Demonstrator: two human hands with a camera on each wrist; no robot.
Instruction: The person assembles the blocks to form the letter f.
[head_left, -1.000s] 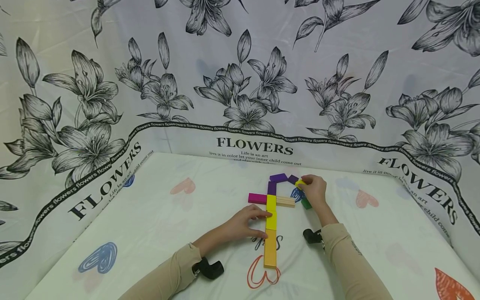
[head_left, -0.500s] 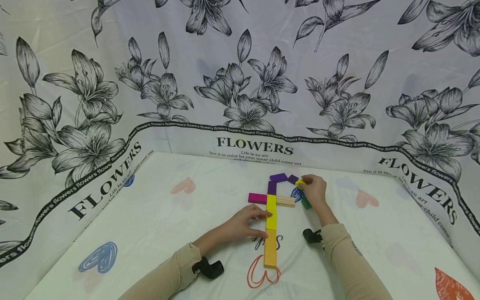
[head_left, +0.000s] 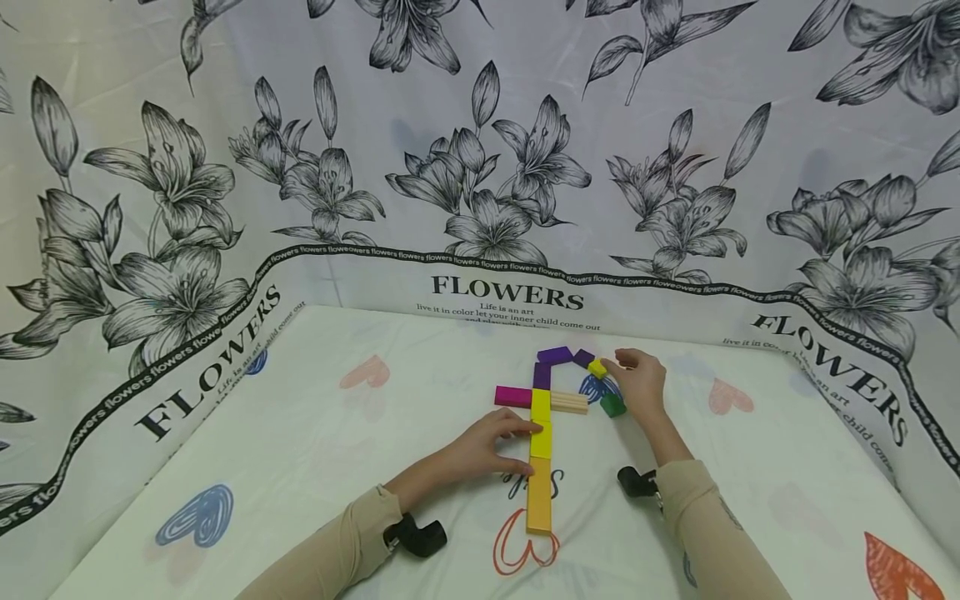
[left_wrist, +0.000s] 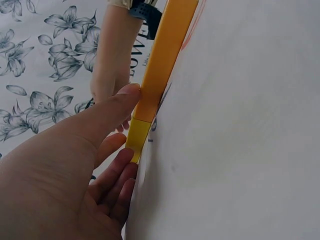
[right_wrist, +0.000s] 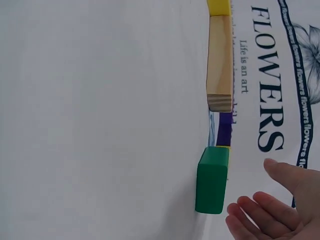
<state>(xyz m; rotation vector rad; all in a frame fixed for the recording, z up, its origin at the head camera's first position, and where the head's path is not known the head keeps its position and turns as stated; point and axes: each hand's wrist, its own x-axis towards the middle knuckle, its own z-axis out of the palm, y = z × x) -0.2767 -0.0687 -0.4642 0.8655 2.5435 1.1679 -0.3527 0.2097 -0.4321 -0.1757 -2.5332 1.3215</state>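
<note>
A row of blocks lies on the table, with an orange block (head_left: 539,497) nearest and two yellow blocks (head_left: 541,440) beyond it. My left hand (head_left: 480,446) rests beside this row. In the left wrist view its thumb touches the orange block's side and its fingertips meet a yellow one. My right hand (head_left: 637,385) is at the far right, fingers apart and holding nothing. Just left of its fingertips lies a small yellow block (head_left: 597,368), against a purple block (head_left: 584,358). A green block (right_wrist: 212,180) stands below that hand in the right wrist view.
A magenta block (head_left: 513,397) and a plain wood block (head_left: 570,402) extend sideways from the row. More purple blocks (head_left: 555,356) curve at its far end. A flower-printed curtain (head_left: 360,192) rises behind the heart-printed white tablecloth (head_left: 315,433).
My right hand has let go of the small yellow block and drawn back slightly to the right, showing more of the green block. My left hand has stayed in place.
</note>
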